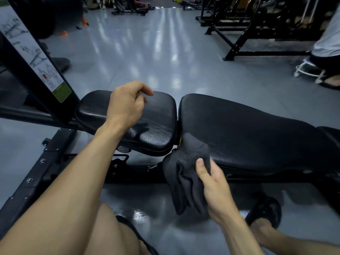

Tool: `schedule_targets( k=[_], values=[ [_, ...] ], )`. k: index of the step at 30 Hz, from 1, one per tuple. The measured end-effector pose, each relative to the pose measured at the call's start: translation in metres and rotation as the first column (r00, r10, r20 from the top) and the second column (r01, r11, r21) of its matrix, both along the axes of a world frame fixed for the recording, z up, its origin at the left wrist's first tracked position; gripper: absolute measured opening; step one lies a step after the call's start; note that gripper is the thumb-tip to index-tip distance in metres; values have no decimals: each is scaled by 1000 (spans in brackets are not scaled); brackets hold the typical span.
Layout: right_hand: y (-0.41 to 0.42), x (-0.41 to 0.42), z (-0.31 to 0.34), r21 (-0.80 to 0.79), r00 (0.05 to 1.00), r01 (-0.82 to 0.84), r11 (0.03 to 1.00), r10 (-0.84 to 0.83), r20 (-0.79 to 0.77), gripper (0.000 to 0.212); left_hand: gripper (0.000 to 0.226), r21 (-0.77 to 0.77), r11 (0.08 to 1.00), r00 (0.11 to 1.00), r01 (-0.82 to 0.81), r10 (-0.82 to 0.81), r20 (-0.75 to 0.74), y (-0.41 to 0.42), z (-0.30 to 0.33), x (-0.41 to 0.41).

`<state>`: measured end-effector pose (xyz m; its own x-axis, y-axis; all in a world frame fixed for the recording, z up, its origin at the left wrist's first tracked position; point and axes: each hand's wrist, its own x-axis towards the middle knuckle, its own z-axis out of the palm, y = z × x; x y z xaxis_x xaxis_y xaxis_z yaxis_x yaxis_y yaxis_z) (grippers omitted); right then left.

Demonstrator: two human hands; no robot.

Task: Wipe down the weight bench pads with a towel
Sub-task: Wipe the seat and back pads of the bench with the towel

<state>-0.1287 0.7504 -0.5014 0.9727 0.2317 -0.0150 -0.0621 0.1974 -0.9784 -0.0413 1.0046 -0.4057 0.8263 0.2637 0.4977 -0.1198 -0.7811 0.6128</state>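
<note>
We look down across a black weight bench whose two pads lie side by side: the short seat pad [128, 122] on the left and the long back pad [248, 129] on the right, a narrow gap between them. Both surfaces are glossy, cracked-looking vinyl that catches the light. Our left hand [127, 105] hovers over the seat pad with its fingers [145, 90] loosely curled and holding nothing, its shadow falling on the pad below. Our right hand [211, 184] grasps a dark grey towel [185, 173], thumb pressed on the cloth; the towel is bunched against the near edge of the back pad, right at the gap, and hangs down toward the floor [156, 48]. That floor is grey and shiny, streaked with reflections of overhead lights. A slanted black frame post [36, 59] on the left carries an exercise diagram sticker [39, 58]. Black racks [248, 24] stand at the far right, where another person's sleeve and a white stool [307, 69] show at the edge. Our black sandal [265, 208] rests on the floor below.
</note>
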Motion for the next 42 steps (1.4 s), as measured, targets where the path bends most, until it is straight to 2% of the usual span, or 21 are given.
schedule_targets(
  k=[3, 6, 9, 10, 11, 13, 14, 15, 18, 20, 23, 25, 28, 35, 40, 42],
  values=[
    [-39, 4, 51, -169, 966, 146, 975, -103, 239, 28, 41, 1, 1000, 1000, 9, -9, 4, -3, -1, 6],
    [-55, 15, 71, -353, 870, 347, 869, -157, 468, 36, 41, -16, 999, 999, 32, -31, 4, -5, -3, 9],
    [-39, 33, 43, -560, 864, 355, 749, -34, 502, 56, 41, -24, 999, 999, 35, -35, -16, -8, -4, 12],
    [-29, 38, 25, -663, 874, 320, 677, 58, 482, 60, 41, -20, 999, 999, 38, -38, -19, -9, -5, 13],
    [-18, 40, 6, -773, 863, 326, 544, 163, 479, 65, 41, -16, 999, 999, 41, -41, -22, -10, -5, 14],
    [0, 39, -24, -868, 800, 448, 216, 336, 497, 80, 41, -17, 999, 998, 50, -51, -26, -10, -7, 16],
    [6, 38, -30, -866, 788, 482, 132, 367, 494, 87, 41, -18, 998, 998, 54, -54, -27, -9, -8, 16],
    [10, 37, -32, -861, 787, 498, 101, 365, 498, 94, 41, -19, 998, 998, 56, -57, -30, -8, -9, 17],
    [19, 41, -33, -831, 778, 553, 60, 320, 540, 101, 41, -22, 998, 997, 64, -65, -33, -3, -11, 18],
    [30, 49, -34, -842, 800, 539, 9, 308, 515, 100, 42, -27, 998, 998, 57, -58, -33, 2, -12, 19],
    [61, 76, -28, -855, 835, 514, -66, 266, 482, 90, 43, -39, 998, 998, 41, -43, -38, 8, -16, 21],
    [78, 96, -19, -884, 872, 461, -77, 223, 435, 80, 42, -52, 998, 999, 32, -34, -41, 9, -17, 20],
    [84, 105, -14, -910, 894, 409, -66, 231, 385, 76, 42, -55, 998, 999, 20, -23, -45, 11, -17, 19],
    [34, 50, -17, -884, 830, 465, 50, 321, 455, 92, 40, -32, 999, 995, 40, -42, -87, 0, -16, 28],
    [56, 83, -10, -910, 858, 413, 31, 323, 400, 88, 40, -47, 997, 995, 53, -57, -86, -4, -18, 35],
    [69, 107, 3, -943, 889, 332, 33, 323, 325, 84, 40, -42, 997, 995, 58, -61, -82, -7, -18, 33]
  ],
)
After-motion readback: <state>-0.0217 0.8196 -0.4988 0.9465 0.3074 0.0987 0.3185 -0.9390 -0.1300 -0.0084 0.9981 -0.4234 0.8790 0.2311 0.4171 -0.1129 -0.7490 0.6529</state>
